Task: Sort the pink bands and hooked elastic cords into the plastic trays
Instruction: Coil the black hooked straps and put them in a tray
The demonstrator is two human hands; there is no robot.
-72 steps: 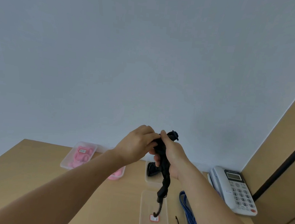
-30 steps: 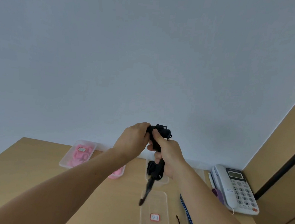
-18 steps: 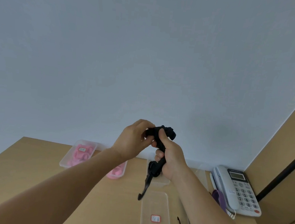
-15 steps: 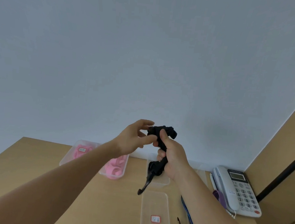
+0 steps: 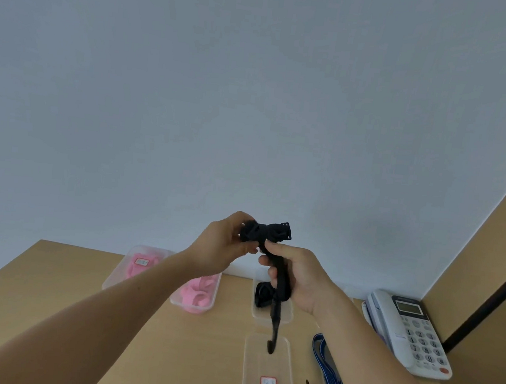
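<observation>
Both hands hold a black hooked elastic cord (image 5: 268, 233) up in front of the wall. My left hand (image 5: 221, 247) pinches its bundled top end. My right hand (image 5: 296, 275) grips the cord lower down, and the free end with its hook (image 5: 270, 345) dangles over a clear plastic tray (image 5: 269, 374) bearing a red label. Behind it, another clear tray (image 5: 268, 314) holds a coiled black cord (image 5: 262, 293). Two trays at the back left (image 5: 116, 274) (image 5: 194, 303) hold pink bands (image 5: 194, 289). A blue striped hooked cord (image 5: 329, 373) lies right of the near tray.
A white desk telephone (image 5: 408, 328) sits at the right end of the wooden table (image 5: 53, 290). A wooden cabinet (image 5: 490, 267) rises on the right. A plain grey-blue wall stands behind the table.
My left hand has closed again on the cord's bundled top. The dangling hooked end has swung right and hangs lower, over the near tray.
</observation>
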